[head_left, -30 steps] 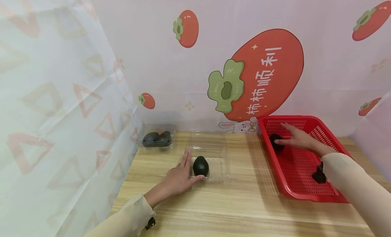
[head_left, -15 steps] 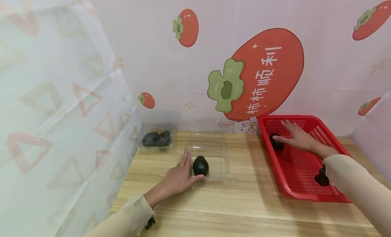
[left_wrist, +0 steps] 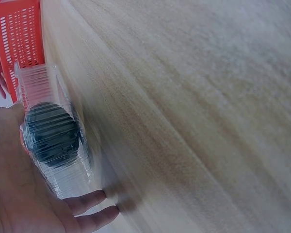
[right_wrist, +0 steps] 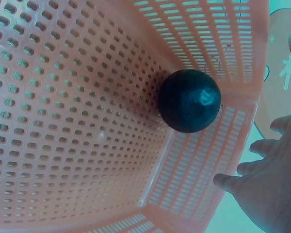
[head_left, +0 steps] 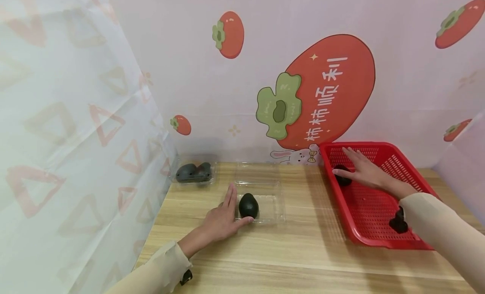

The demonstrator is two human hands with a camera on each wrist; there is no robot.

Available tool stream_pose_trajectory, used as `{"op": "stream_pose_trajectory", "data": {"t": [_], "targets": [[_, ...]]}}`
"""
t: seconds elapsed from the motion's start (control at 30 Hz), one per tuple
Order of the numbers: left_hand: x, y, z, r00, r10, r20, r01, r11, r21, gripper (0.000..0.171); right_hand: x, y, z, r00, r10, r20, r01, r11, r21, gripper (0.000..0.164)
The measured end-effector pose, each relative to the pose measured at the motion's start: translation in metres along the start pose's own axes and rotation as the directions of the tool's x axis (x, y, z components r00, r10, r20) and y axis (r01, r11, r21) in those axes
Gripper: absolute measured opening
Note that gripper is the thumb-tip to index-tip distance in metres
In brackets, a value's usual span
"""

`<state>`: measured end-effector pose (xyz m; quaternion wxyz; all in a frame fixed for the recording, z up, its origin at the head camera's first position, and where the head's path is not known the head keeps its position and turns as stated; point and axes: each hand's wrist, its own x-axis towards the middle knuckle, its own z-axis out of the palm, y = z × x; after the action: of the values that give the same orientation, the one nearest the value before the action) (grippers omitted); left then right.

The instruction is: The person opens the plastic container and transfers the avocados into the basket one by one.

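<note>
My left hand (head_left: 221, 220) lies along the left side of a clear plastic clamshell box (head_left: 269, 207), fingers straight and thumb at its front edge. The box's lid stands folded back, and one dark avocado (head_left: 248, 205) sits in the left part of the tray. In the left wrist view, ridged clear plastic partly covers that avocado (left_wrist: 52, 133). Over the red basket (head_left: 354, 231), my right hand (head_left: 365, 169) is spread with nothing in its grasp. Just below its thumb, another dark avocado (head_left: 342, 178) rests in the basket's far left corner, apart from the hand in the right wrist view.
Against the back wall stands a second clear box (head_left: 194, 172), holding dark avocados. The wooden table (head_left: 284, 256) is bordered by a printed cloth backdrop (head_left: 204, 83) behind and a cloth side wall (head_left: 87, 159) on the left.
My right hand has shifted a little to the left and rearward over the basket, its fingers still spread. The left hand, the box and both single avocados have kept their places.
</note>
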<state>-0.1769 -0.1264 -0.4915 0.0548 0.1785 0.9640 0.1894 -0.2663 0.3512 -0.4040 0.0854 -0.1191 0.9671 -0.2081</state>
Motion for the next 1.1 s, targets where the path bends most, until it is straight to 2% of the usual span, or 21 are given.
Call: {"op": "stream_pose_trajectory", "data": {"t": [0.8,1.1], "targets": [[0.0,0.001,-0.001,1.0,-0.02,0.014,0.02,0.999,-0.032,0.117,0.001,-0.04,0.009,0.994,-0.108,-0.017,0.107,0.993,-0.053,0.115],[0.001,0.001,-0.001,1.0,-0.018,0.015,0.019,0.999,-0.026,0.117,-0.002,-0.053,0.013,0.987,-0.159,-0.019,0.158,0.986,-0.058,0.111]]}}
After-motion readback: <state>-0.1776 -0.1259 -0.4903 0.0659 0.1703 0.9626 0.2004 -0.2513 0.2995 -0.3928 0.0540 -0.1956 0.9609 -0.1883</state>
